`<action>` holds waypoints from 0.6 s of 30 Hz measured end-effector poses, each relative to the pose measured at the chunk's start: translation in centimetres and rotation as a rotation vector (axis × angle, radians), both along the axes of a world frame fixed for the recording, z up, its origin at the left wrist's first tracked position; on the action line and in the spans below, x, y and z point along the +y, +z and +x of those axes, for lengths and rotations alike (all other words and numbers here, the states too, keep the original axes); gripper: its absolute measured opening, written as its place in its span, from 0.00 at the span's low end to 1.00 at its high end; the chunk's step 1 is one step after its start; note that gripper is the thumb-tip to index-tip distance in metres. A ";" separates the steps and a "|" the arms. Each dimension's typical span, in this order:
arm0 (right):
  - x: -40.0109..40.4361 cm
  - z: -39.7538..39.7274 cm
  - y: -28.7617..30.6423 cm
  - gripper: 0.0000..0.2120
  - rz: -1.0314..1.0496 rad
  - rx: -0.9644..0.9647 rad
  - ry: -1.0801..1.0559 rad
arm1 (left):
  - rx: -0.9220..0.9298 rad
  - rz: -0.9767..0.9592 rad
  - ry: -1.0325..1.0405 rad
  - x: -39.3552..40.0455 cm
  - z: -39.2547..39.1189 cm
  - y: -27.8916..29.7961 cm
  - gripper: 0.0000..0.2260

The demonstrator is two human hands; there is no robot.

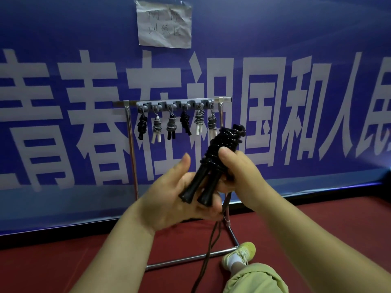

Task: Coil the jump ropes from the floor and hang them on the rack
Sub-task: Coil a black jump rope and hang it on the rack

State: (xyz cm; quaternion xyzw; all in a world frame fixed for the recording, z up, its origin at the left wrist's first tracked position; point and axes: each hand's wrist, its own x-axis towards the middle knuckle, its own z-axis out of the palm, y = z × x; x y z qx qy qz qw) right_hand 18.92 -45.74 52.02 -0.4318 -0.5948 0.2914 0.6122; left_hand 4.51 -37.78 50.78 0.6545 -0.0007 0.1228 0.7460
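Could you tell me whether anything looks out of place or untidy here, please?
One thing: a loose dark cord trails from beneath the hands down to the red floor, uncoiled. The black jump rope held by the left hand and right hand is neatly wound, as are the bundles on the rack.

You are in a sports or training hall. In front of you hangs a large blue fabric banner (pixel 317 49) printed with big white Chinese characters, with a creased handwritten paper sign (pixel 164 25) taped above them. The dark red sports-mat floor (pixel 63 261) runs right up to it. Against the banner stands a chrome-tube rack with a grey hook rail (pixel 172 102), and six coiled black and grey jump ropes (pixel 157 127) hang from its hooks, stored like gym equipment.
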 end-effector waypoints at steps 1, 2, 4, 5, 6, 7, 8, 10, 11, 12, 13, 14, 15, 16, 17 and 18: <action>0.0 -0.1 0.1 0.18 0.012 0.046 0.032 | -0.042 -0.116 -0.164 0.1 0.2 -0.3 0.32; 0.0 -0.1 0.1 0.21 0.018 0.066 0.038 | -0.068 -0.215 -0.256 0.2 0.5 -0.6 0.33; 0.4 0.0 0.2 0.29 0.010 0.011 -0.035 | -0.056 -0.342 -0.263 0.0 1.0 -0.7 0.34; 0.6 0.1 0.2 0.30 0.004 -0.042 -0.091 | -0.031 -0.343 -0.190 -0.1 1.1 -0.6 0.34; 0.7 0.2 0.1 0.27 0.009 -0.104 -0.147 | -0.007 -0.310 -0.064 -0.3 1.0 -0.5 0.33; 0.8 0.2 0.0 0.23 0.019 -0.173 -0.201 | 0.016 -0.263 0.075 -0.3 0.9 -0.3 0.32; 0.9 0.4 -0.1 0.20 0.027 -0.251 -0.252 | 0.035 -0.206 0.189 -0.3 0.8 -0.1 0.31; 0.9 0.7 -0.5 0.20 0.013 -0.401 -0.331 | 0.050 -0.067 0.355 -0.1 0.6 0.1 0.30; 1.0 0.8 -0.7 0.19 -0.006 -0.441 -0.355 | 0.052 0.005 0.429 -0.2 0.7 0.1 0.30; 1.2 0.9 -0.8 0.19 -0.029 -0.449 -0.367 | 0.054 0.070 0.505 -0.3 0.9 0.1 0.30; 1.4 1.0 -0.9 0.19 -0.057 -0.436 -0.371 | 0.053 0.122 0.578 -0.5 1.2 0.0 0.29; 1.7 1.0 -1.0 0.20 -0.082 -0.410 -0.371 | 0.049 0.162 0.641 -0.8 1.5 -0.1 0.27; 2.0 1.0 -1.1 0.21 -0.099 -0.384 -0.366 | 0.043 0.192 0.689 -0.9 1.9 -0.2 0.26; 2.4 1.1 -1.3 0.21 -0.111 -0.364 -0.358 | 0.043 0.221 0.725 -1.0 2.2 -0.4 0.25; 2.7 1.1 -1.5 0.21 -0.122 -0.350 -0.348 | 0.051 0.240 0.750 -1.0 2.3 -0.7 0.25; 2.9 1.2 -1.8 0.22 -0.137 -0.345 -0.339 | 0.062 0.241 0.765 -0.9 2.4 -0.9 0.25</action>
